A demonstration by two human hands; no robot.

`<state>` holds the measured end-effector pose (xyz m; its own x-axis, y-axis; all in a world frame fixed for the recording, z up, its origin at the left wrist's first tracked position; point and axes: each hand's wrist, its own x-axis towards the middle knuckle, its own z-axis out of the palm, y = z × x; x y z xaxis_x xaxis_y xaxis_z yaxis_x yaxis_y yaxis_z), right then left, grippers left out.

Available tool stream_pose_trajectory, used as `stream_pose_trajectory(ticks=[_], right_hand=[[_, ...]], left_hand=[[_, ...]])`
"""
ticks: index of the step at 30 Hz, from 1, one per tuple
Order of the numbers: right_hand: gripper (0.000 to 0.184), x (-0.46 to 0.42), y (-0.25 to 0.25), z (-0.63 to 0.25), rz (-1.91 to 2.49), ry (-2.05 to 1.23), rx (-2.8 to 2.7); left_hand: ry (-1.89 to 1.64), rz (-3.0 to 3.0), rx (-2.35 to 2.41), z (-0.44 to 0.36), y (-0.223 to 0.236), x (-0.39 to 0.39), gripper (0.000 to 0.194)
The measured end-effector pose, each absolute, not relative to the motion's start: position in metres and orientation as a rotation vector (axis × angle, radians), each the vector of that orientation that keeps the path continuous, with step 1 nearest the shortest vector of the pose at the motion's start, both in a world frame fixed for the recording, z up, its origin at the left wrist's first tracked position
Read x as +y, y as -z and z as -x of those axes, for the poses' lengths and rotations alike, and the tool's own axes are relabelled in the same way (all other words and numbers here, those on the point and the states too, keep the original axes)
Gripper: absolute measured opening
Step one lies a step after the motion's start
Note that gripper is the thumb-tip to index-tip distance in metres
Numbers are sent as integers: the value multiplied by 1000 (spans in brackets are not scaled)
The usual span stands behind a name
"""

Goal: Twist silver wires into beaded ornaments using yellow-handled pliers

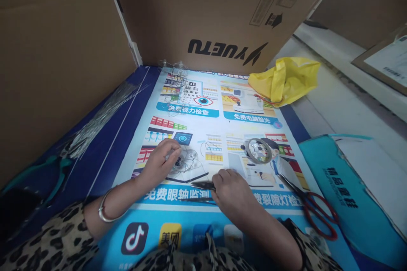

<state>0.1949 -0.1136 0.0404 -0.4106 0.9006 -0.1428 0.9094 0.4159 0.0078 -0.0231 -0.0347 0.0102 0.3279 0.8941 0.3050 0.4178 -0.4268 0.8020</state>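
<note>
My left hand [162,158] is closed in a pinch on a small clear piece with thin wire and a dark bead [184,161], resting on a printed poster [203,220]. My right hand [230,190] is curled around dark pliers [202,185], whose tips point left toward the wire piece. Both wrists lie on the poster, and a silver bangle [106,211] circles the left one.
A roll of clear tape [258,151] and red-handled scissors [313,209] lie right of my hands. A bundle of thin wires [101,116] and teal pliers [47,173] sit at left. Finished clear wire pieces [174,74], a yellow bag [286,78] and cardboard boxes [206,12] stand behind.
</note>
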Motion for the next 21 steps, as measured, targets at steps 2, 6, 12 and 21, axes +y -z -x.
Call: stream_pose_trajectory(ticks=[2,6,12,21], right_hand=[[8,-115,-39,-194,-1609,23,2547],[12,-115,-33,-193,-1612,-90,2557],[12,-108,-36,-199,-1577,-14,2557],[11,-64,-55,-228,-1903,375,2471]], left_hand=[[-1008,-1988,1154,23,-10,-34,13],[-989,-1967,1178,24,-11,-34,12],[-952,-1938,1241,24,-13,-35,10],[-926,-1903,1285,23,-11,-34,9]])
